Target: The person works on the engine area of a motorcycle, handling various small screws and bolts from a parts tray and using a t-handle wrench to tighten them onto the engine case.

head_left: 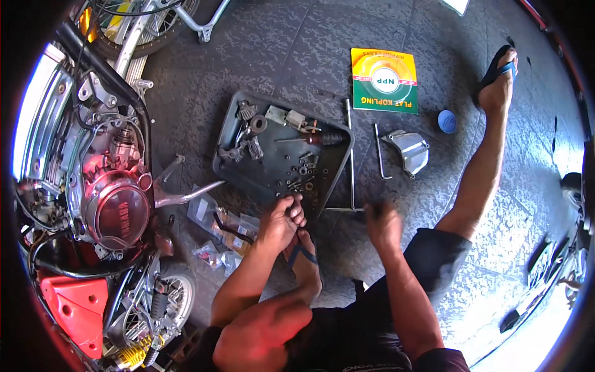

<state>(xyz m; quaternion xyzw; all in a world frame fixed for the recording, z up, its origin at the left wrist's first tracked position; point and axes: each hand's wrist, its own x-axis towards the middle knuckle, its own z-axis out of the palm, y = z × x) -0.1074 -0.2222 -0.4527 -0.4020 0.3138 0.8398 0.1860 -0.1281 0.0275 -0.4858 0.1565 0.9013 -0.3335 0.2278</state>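
Note:
My left hand (283, 218) has its fingers curled closed at the front edge of the grey plastic tray (232, 150), just above my left foot; what it holds, if anything, is too small to make out. My right hand (384, 226) is smeared by motion beside the crossbar of a long T-handle wrench (350, 155), so its grip is unclear. Inside the tray lie small bolts and washers (305, 170), a screwdriver (319, 139) and metal parts (246, 111). An L-shaped hex key (379, 152) and a silver metal cover (410, 153) lie right of the tray.
A motorcycle engine (114, 211) and red panel (72, 310) fill the left. Plastic bags (204, 208) lie below the tray. A yellow-green package (384, 96) and blue round lid (447, 121) are on the tiled floor. My outstretched right leg (480, 173) borders the right.

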